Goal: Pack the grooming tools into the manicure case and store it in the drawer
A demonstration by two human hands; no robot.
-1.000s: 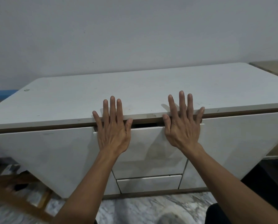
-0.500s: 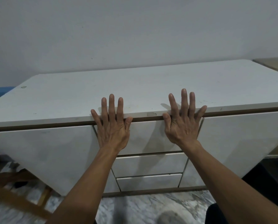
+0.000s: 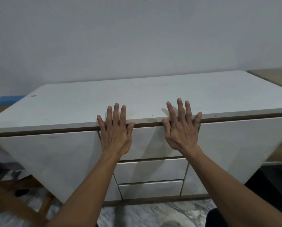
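Long white cabinet | top white drawer front, under the cabinet's top edge, looks closed; case not visible, likely inside | your left hand and right hand lie flat-fingered, palms on that front | press evenly, check it sits flush

A white cabinet with a scuffed top was seen on marble-patterned floor; only two hands' straight fingers were laid over its front edge.
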